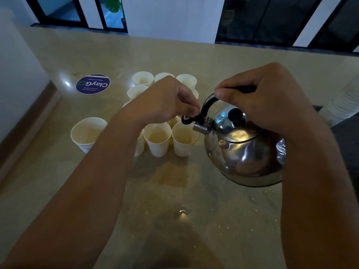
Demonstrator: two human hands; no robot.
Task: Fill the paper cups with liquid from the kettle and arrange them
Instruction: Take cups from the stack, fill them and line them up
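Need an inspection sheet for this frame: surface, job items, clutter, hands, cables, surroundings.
Surface: glossy beige counter, with a wet brownish patch in front of the cups.
Job's things: steel kettle lifted and tilted, spout over the front-right cup; grouped paper cups behind; separate cup stack at left.
Clutter: round purple sticker; second stack of cups at the right edge.
Hands: right hand grips the black handle; left hand pinches the spout lever.
Cables: nothing seen.
Surroundings: dark-framed windows, white wall, plant.
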